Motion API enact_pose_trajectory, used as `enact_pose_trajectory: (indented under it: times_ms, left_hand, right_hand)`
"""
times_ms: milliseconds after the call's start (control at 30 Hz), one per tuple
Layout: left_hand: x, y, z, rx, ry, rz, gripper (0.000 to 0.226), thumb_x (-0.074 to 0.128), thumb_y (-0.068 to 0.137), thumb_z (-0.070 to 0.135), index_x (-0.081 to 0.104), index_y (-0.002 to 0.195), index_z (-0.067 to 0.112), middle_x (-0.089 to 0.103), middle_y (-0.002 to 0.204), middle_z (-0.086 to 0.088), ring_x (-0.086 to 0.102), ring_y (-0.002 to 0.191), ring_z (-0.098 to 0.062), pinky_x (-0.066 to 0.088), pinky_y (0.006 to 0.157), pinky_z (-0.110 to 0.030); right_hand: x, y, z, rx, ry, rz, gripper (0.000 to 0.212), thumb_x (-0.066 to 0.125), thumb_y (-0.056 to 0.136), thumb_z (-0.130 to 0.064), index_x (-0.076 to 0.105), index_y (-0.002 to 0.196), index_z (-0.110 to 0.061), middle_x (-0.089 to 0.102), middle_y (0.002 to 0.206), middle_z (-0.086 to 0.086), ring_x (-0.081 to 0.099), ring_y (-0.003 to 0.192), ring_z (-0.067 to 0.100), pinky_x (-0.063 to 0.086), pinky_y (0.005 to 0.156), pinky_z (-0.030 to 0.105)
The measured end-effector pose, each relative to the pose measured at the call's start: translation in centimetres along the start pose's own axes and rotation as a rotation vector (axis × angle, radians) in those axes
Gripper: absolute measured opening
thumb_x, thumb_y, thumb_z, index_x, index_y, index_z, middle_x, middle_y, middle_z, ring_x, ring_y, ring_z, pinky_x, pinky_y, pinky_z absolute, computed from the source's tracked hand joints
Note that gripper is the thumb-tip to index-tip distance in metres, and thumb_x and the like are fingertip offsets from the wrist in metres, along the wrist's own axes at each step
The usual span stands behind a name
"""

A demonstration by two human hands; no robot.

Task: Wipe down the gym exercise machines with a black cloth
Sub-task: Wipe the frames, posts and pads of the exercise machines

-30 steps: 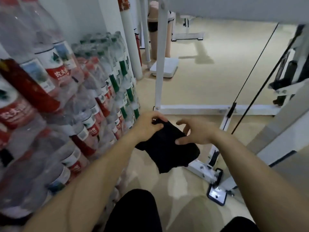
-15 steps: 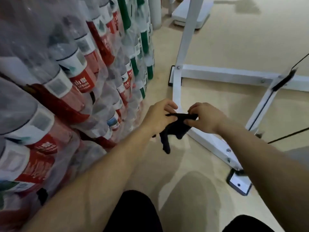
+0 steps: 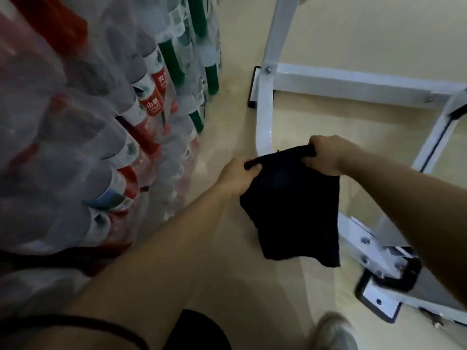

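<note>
The black cloth point(image 3: 290, 205) hangs open in front of me as one flat, dark sheet. Its top edge is stretched between my two hands and rolled slightly where I hold it, and its lower edge falls in two uneven points above the pale floor point(image 3: 353, 34). It is plain and matte, and I can make out no pattern on it. It hangs in the air in front of the white machine frame point(image 3: 264, 114), covering part of the bent lower tube from my view, and I cannot tell whether it touches the metal. Half a second ago it was a thin, twisted bunch dangling between hands held close together; since then I have drawn my hands apart and the cloth has spread out wide. My view has also dropped nearer to the frame's base. My left hand point(image 3: 237, 176) pinches the left top corner, with the thumb lying over the fabric and the fingers curled beneath. My right hand point(image 3: 326, 155) grips the right top corner in a closed fist, knuckles up, a little higher and farther forward than the left. Both forearms reach out in front of me. The wrapped packs of water bottles point(image 3: 141, 109) stand stacked just beside my left arm.
</note>
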State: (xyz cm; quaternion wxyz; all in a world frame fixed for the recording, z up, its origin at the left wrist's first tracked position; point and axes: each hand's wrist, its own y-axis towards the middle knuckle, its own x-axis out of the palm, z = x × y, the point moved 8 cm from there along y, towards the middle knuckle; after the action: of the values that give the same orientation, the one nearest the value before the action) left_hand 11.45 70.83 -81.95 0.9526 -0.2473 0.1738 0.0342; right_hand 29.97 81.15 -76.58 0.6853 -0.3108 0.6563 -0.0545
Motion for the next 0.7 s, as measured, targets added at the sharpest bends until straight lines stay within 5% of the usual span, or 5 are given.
enact_pose_trajectory:
  times_ms: [200,300,367,567,700]
  left_hand:
    - [-1.7,7.2,-0.5,-0.031,-0.012,0.382,0.024,0.052,0.102,0.03,0.062,0.121,0.018,0.066,0.115,-0.001,0.061,0.099,-0.017,0.045,0.082,-0.026]
    - [-2.3,7.3,-1.1,-0.04,0.165,0.686,0.051,0.066,0.092,0.037,0.047,0.137,0.019,0.049,0.139,-0.005,0.045,0.123,-0.024,0.041,0.1,-0.034]
    - [-1.6,5.8,-1.6,-0.023,0.217,0.85,0.056,0.069,0.089,0.036,0.045,0.136,0.017,0.041,0.142,-0.009,0.039,0.125,-0.027,0.039,0.101,-0.035]
    - [5.3,8.7,-4.9,-0.126,-0.034,0.349,0.043,0.032,0.108,0.036,0.046,0.142,0.015,0.057,0.132,0.001,0.057,0.117,-0.021,0.046,0.095,-0.032]
    - [5.7,10.3,-3.6,-0.06,-0.115,0.322,0.046,0.024,0.109,0.035,0.037,0.151,0.023,0.057,0.135,0.0,0.056,0.118,-0.018,0.04,0.094,-0.025]
  right_hand:
    - [2.3,7.6,0.2,-0.018,0.169,0.281,0.044,0.049,0.096,-0.029,0.043,0.133,-0.008,0.047,0.132,0.02,0.048,0.115,0.043,0.046,0.089,0.047]
    - [3.8,6.8,0.5,0.102,0.33,0.47,0.064,0.051,0.092,-0.023,0.026,0.15,-0.008,0.029,0.151,0.018,0.039,0.123,0.045,0.041,0.096,0.05]
    - [5.7,4.7,-0.9,0.066,0.287,0.626,0.056,0.051,0.092,-0.026,0.038,0.143,-0.007,0.041,0.143,0.018,0.045,0.118,0.042,0.044,0.092,0.049]
    - [11.4,6.3,-4.3,-0.058,0.479,0.318,0.035,0.027,0.106,-0.035,0.05,0.116,-0.011,0.065,0.088,0.01,0.062,0.076,0.034,0.045,0.062,0.04]
    - [10.4,10.1,-4.7,-0.125,0.665,0.277,0.036,0.025,0.107,-0.036,0.051,0.102,-0.012,0.062,0.082,0.01,0.059,0.066,0.027,0.042,0.055,0.035]
